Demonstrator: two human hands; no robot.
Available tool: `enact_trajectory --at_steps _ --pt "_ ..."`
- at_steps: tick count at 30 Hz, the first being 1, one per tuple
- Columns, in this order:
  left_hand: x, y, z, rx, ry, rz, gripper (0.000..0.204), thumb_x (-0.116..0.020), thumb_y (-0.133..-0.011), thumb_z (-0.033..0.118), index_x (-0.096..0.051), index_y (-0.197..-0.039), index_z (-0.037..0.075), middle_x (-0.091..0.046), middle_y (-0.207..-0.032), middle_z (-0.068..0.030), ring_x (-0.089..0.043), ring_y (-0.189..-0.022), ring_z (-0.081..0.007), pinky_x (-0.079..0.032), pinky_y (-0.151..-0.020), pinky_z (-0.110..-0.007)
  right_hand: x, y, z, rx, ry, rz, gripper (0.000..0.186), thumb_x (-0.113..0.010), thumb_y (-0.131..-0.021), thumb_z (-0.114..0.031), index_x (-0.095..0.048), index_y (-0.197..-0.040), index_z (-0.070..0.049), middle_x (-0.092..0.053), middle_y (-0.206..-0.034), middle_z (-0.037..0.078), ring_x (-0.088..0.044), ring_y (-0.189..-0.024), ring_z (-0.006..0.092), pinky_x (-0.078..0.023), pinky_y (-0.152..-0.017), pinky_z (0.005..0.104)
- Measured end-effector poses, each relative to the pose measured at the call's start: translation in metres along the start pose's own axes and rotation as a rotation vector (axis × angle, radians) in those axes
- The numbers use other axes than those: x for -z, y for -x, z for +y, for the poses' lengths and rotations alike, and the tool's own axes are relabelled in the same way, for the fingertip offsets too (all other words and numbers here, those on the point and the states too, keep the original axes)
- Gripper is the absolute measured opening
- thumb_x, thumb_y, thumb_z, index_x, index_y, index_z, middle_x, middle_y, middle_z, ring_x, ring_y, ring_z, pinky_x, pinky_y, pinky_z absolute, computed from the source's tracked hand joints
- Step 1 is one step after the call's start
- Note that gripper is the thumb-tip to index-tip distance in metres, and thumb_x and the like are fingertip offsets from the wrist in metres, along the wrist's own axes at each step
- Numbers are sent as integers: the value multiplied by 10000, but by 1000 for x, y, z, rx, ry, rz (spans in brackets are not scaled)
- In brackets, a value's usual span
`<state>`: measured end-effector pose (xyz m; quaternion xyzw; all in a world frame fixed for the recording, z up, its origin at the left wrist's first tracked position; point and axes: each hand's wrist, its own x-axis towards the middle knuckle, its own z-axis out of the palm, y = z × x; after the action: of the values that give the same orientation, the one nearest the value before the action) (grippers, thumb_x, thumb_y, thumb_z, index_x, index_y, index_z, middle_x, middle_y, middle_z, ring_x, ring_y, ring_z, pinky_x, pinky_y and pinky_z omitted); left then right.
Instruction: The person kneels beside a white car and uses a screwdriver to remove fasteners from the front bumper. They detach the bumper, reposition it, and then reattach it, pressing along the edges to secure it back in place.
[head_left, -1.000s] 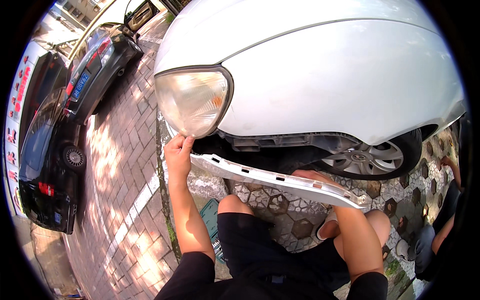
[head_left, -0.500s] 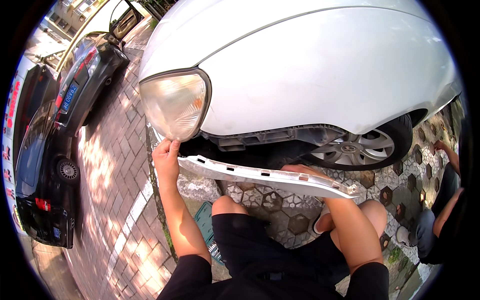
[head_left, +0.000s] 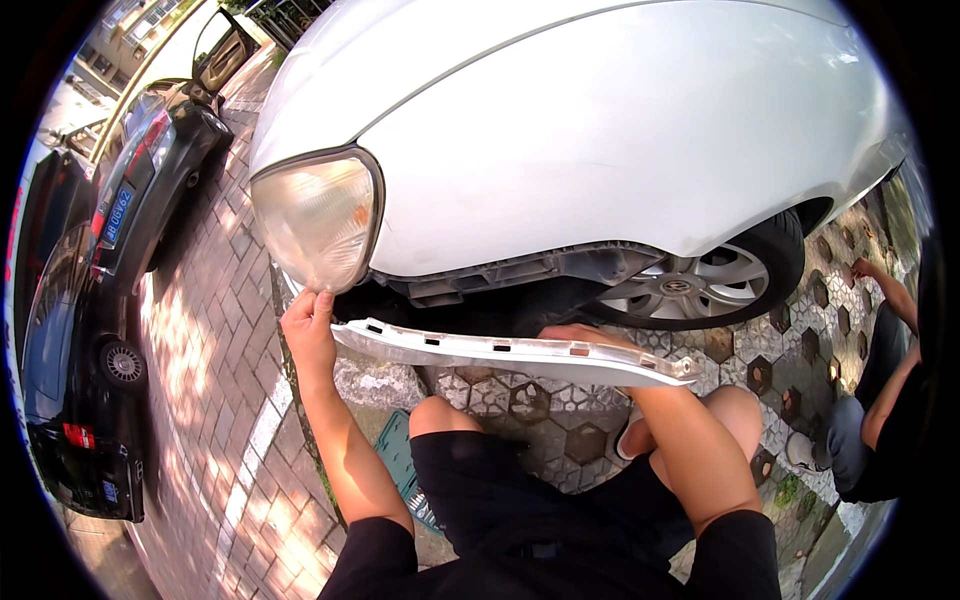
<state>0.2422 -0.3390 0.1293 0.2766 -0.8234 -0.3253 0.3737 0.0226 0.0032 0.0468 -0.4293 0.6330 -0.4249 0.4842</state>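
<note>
A white car bumper (head_left: 520, 362) hangs partly away from the white fender (head_left: 560, 150). Slots run along its upper edge, and a dark gap with a black bracket (head_left: 520, 272) shows behind it. Just under the cloudy headlight (head_left: 315, 220), my left hand (head_left: 308, 322) is closed in a pinch on the bumper's edge, thumb uppermost. My right forearm passes beneath the bumper's free end. Behind the upper edge my right hand (head_left: 583, 334) reaches round from the inner side and holds it; its fingertips are hidden.
The front wheel (head_left: 690, 287) stands right of the bumper. A green tool case (head_left: 402, 462) lies by my left knee, beside a stone kerb (head_left: 375, 385). At the right edge crouches another person (head_left: 885, 400). Dark parked cars (head_left: 75, 400) line the left side.
The car and bumper sit slightly further left in the picture as the view shifts. Both my hands keep their places on the bumper.
</note>
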Motion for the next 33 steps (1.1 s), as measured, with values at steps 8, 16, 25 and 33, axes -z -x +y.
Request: enact_trajectory --at_steps 8,16,25,33 --pt "1 -1 -2 -12 23 -10 417 -660 -940 147 -424 -635 -11 -428 -669 -25 -375 -638 -128 -321 -591 -293 5 -1 -7 83 9 26 476 -533 -970 -431 -624 -1183 -15 -690 -1071 161 -659 -1019 280 -504 -872 368" --pt "0 -1 2 -12 21 -16 414 -661 -948 176 -439 -656 -15 -427 -670 -17 -371 -642 -119 -320 -594 -291 9 0 -17 -3 -419 98 430 -593 -918 -287 -637 -1245 -12 -667 -1194 104 -624 -1100 175 -491 -966 309" --pt "-1 0 -7 -12 39 -3 412 -653 -972 239 -459 -691 10 -400 -674 37 -347 -663 -90 -297 -601 -266 5 36 -54 298 -1154 331 578 -502 -1011 -401 -472 -1326 83 -456 -1452 266 -483 -1324 368 -426 -1104 472" --pt "-1 0 -5 -4 41 22 446 -678 -959 246 -451 -654 14 -387 -638 46 -330 -642 -81 -294 -582 -257 -12 30 -52 355 -1322 614 540 -532 -986 -400 -526 -1330 17 -504 -1414 214 -502 -1287 354 -412 -1080 479"
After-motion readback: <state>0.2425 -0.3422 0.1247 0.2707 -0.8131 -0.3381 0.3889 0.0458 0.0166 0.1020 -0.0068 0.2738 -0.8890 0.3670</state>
